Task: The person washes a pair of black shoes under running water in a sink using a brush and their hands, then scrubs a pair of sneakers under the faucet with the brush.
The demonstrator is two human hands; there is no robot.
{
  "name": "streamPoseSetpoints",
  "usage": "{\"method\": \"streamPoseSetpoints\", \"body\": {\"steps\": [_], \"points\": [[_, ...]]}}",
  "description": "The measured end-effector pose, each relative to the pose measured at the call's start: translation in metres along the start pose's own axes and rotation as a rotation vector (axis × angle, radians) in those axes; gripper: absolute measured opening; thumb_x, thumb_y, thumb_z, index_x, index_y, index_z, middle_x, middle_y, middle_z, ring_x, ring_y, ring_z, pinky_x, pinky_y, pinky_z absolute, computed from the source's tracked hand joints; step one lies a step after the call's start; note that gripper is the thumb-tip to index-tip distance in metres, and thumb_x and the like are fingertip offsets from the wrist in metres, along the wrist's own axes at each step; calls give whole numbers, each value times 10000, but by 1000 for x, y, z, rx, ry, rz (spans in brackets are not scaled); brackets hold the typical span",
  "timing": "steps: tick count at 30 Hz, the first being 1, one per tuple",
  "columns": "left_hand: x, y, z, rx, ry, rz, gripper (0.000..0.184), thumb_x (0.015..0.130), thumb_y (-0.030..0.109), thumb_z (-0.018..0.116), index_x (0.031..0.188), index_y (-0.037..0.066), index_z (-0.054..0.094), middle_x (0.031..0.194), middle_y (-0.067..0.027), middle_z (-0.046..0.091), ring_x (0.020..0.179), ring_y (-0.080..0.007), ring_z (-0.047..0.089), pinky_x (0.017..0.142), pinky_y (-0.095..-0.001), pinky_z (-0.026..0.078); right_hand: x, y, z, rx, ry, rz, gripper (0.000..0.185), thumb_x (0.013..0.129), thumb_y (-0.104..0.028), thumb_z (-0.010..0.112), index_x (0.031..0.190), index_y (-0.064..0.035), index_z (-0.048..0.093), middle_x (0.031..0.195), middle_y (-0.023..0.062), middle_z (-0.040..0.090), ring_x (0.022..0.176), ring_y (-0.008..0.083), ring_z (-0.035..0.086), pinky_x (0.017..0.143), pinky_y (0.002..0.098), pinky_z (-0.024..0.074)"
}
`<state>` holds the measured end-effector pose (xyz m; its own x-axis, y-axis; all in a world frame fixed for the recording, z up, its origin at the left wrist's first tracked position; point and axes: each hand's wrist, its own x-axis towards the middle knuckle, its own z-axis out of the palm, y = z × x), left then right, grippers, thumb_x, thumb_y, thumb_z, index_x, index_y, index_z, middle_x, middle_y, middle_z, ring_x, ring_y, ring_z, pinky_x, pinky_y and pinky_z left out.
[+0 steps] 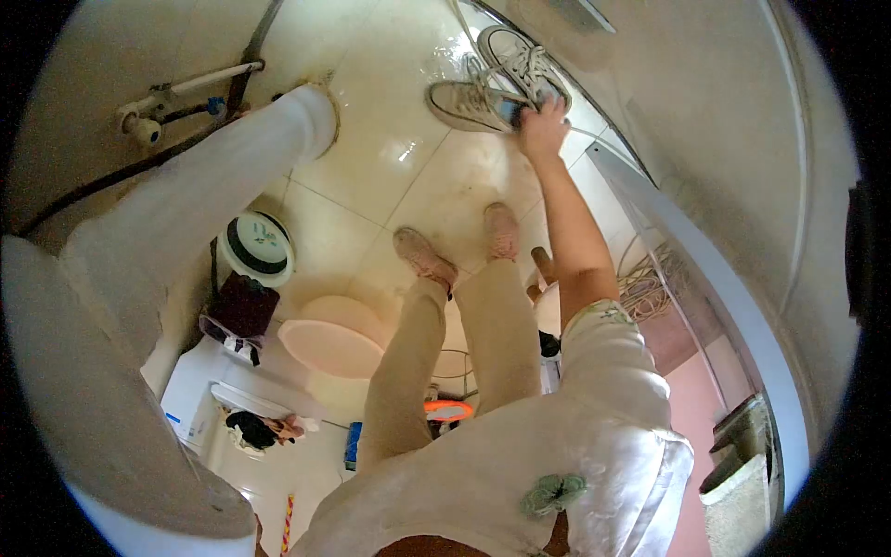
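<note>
My right hand (545,128) reaches down to a pair of pale lace-up sneakers on the wet tiled floor. Its fingers close over the heel end, where the lower sneaker (467,106) and the upper sneaker (509,54) meet. A small blue patch shows beside the fingertips; I cannot make out whether it belongs to the shoe. Loose pale laces (531,67) lie across the upper sneaker. My left hand is outside the picture.
A thick white pipe (251,148) runs down on the left, near a tap (144,130). A pink basin (334,336) and a round white-lidded container (260,247) stand behind my feet. A grey-edged partition (687,237) curves along the right, with coiled hose (652,286) beside it.
</note>
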<state>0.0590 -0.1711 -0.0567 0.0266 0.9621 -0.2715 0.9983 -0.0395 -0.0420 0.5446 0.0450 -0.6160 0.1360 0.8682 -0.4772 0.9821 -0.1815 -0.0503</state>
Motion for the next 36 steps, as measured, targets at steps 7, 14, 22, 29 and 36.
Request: {"method": "streamPoseSetpoints", "body": {"steps": [7, 14, 22, 29, 36], "points": [[-7, 3, -7, 6, 15, 2, 631, 669, 315, 692, 1185, 17, 486, 1178, -202, 518, 1068, -350, 498, 903, -432, 379, 18, 47, 25, -308, -170, -212, 255, 819, -199, 507, 1028, -189, 654, 1286, 146, 402, 1214, 330, 349, 890, 499, 400], [-8, 12, -16, 7, 46, 24, 626, 674, 336, 685, 1179, 22, 490, 1178, -201, 519, 1073, -351, 495, 905, -433, 378, 20, 7, -41, -396, -407, -360, 291, 784, -181, 575, 1034, -50, 642, 1131, 129, 584, 1069, 310, 534, 858, 369, 445], [63, 60, -46, -196, 172, 95, 694, 613, 295, 709, 1183, -14, 461, 1193, -223, 523, 1066, -368, 524, 883, -443, 399, -106, -56, -203, -407, -687, -475, 352, 801, -346, 591, 967, -41, 648, 976, 160, 640, 904, 324, 611, 779, 415, 478], [59, 68, -54, -191, 200, 39, 732, 535, 374, 742, 1122, 17, 492, 1157, -164, 545, 1051, -314, 521, 865, -419, 380, -256, -21, -359, 143, -360, -450, 490, 762, -449, 624, 949, 4, 647, 912, 232, 612, 859, 363, 578, 785, 427, 444], [49, 54, -54, -208, 319, 18, 691, 539, 395, 750, 1084, 40, 518, 1133, -114, 564, 1014, -265, 535, 845, -382, 391, -358, -68, -507, 762, -10, -611, 322, 609, -175, 783, 615, 20, 528, 615, 98, 472, 588, 276, 439, 555, 353, 366]]}}
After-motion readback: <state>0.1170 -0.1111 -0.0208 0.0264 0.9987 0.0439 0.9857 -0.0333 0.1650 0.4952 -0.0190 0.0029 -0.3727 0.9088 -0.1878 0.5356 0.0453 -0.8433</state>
